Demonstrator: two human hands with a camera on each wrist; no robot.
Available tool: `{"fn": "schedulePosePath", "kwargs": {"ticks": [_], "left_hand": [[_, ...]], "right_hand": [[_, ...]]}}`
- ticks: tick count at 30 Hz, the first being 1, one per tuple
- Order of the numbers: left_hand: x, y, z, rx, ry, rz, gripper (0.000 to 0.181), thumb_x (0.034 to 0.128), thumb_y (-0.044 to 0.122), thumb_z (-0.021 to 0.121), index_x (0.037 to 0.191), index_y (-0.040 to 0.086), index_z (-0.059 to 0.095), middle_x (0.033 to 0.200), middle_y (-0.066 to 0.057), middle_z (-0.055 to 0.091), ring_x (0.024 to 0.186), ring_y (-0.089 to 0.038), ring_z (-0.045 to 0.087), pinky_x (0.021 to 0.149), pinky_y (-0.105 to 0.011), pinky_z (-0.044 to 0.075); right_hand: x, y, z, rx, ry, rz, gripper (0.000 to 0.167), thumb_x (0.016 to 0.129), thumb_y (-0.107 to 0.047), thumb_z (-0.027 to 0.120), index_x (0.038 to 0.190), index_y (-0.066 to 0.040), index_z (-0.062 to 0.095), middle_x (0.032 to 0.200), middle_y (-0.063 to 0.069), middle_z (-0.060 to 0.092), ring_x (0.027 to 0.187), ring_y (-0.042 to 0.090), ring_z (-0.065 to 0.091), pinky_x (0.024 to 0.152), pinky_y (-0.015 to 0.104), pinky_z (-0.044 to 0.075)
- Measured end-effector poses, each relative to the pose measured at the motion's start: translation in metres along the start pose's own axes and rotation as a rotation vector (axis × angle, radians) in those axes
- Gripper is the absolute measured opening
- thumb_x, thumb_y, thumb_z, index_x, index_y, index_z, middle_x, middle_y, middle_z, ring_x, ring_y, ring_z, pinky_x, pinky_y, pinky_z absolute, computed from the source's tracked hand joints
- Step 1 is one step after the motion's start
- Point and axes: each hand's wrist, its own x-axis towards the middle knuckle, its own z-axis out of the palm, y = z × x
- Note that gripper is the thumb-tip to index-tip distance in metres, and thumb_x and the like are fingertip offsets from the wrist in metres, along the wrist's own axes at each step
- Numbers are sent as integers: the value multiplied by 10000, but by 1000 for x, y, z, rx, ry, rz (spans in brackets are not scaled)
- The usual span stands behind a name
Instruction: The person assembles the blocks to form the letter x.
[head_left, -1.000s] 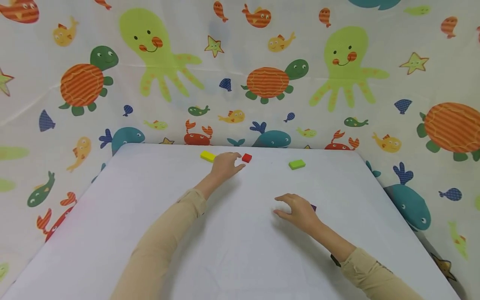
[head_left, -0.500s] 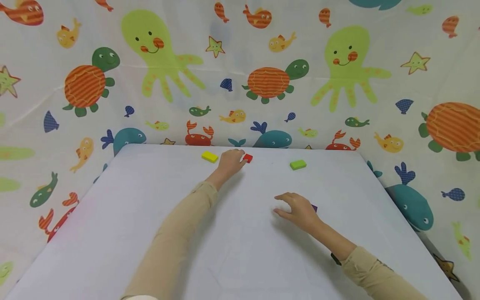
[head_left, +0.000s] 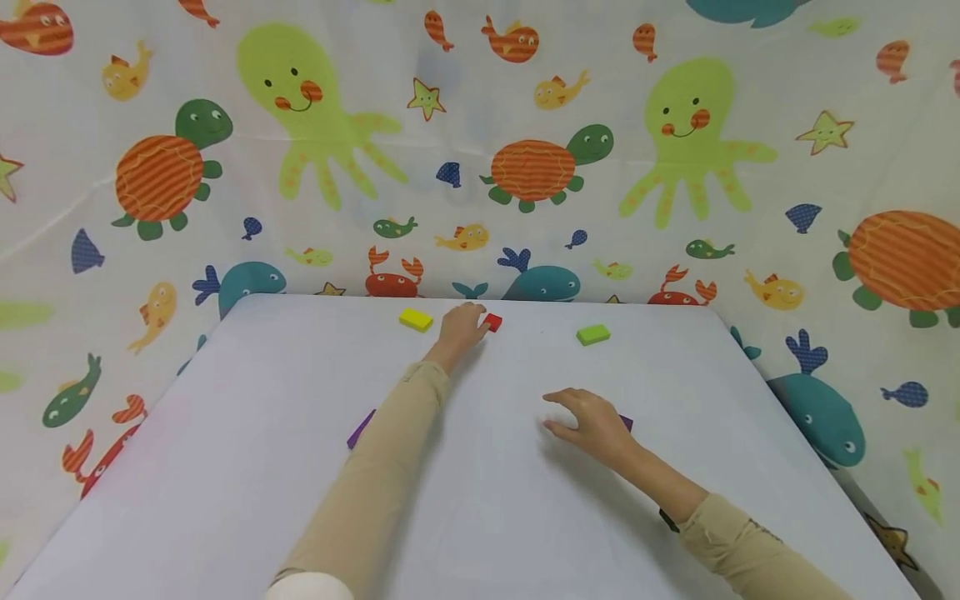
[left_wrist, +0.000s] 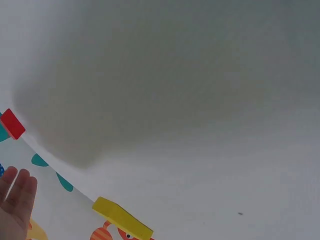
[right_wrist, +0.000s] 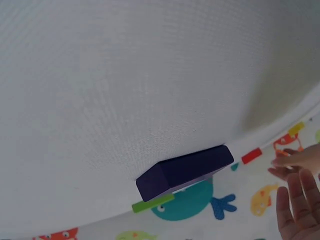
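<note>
closest in, there's a purple block [head_left: 361, 430] on the white bench [head_left: 487, 517], partly hidden by the left sleeve [head_left: 375, 483]. the right hand [head_left: 592, 423] hovers with fingers loose and nothing in its grasp, and a second purple block [right_wrist: 185, 172] lies just beyond it. further out there's a green block [head_left: 593, 335] off to the right. the left hand [head_left: 460, 327] is way out near the far edge, fingers released, reaching at the red block [head_left: 492, 322] — can't tell if the thumb touches it. the yellow block [head_left: 416, 320] sits just left of that hand.

progress-wise i'd call it early: no block is held or lifted, all five lie apart, nothing's stacked or paired up. getting a grip on the red one looks like what's left of this step — past that, no clue.
</note>
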Motion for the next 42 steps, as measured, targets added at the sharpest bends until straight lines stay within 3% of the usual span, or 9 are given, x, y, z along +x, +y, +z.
{"fn": "schedulePosePath", "kwargs": {"ticks": [12,14,20,24,28,35,37,40,42], "left_hand": [[14,-7,11,-76,-63,82,324,956,195,545,1238,44,597,1216,-113,635,1133,-262,566,1053,-346,417],[36,-25,40,-70,-41,155,352,950,287,552,1221,69,608,1178,-102,644,1080,-247,572,1029,-316,431],[100,-67,127,-46,-185,195,443,986,316,469,1407,178,453,1468,-169,401,1317,-377,415,1136,-441,298],[100,-69,134,-71,-267,212,455,1020,342,345,1472,310,307,1580,-112,142,1422,-416,178,1168,-492,180],[95,-58,124,-16,-340,178,465,1026,242,357,1487,241,289,1577,-108,173,1439,-370,166,1177,-465,171],[127,-85,180,21,-99,276,357,991,168,413,1317,138,553,1249,-113,577,1178,-244,510,1064,-249,372],[121,-79,171,1,-75,247,334,965,125,455,1273,107,585,1214,-121,598,1143,-252,527,1045,-260,398],[88,-46,113,-53,-175,129,330,928,61,537,1253,55,589,1247,-128,596,1155,-274,532,1039,-347,425],[57,-25,70,-78,-155,118,305,898,26,575,1199,-2,607,1188,-167,614,1092,-291,548,1010,-345,447]], "right_hand": [[3,3,2,5,29,-40,375,789,-206,757,1116,-46,670,1023,74,715,954,217,669,822,369,555],[4,3,2,5,29,-41,374,789,-207,757,1115,-47,670,1024,75,715,953,215,669,824,370,555],[5,2,2,-6,18,-40,371,796,-216,750,1118,-50,671,1030,65,716,960,213,667,830,369,553],[4,2,2,-6,12,-33,364,798,-213,748,1115,-50,672,1029,66,715,962,216,667,836,373,551],[3,3,2,4,4,-27,358,804,-208,742,1116,-47,670,1030,75,714,963,219,667,837,376,550],[0,5,4,0,26,-46,329,797,-175,747,1092,-45,676,1007,77,717,947,228,672,812,373,556],[0,5,4,-1,28,-44,329,796,-176,748,1090,-46,677,1009,72,716,952,227,671,815,374,554],[-1,5,4,4,24,-36,331,798,-180,747,1093,-48,676,1017,70,716,964,227,670,826,377,552],[-1,6,4,0,21,-33,332,799,-184,746,1094,-49,675,1019,66,716,969,224,669,831,376,551]]}}
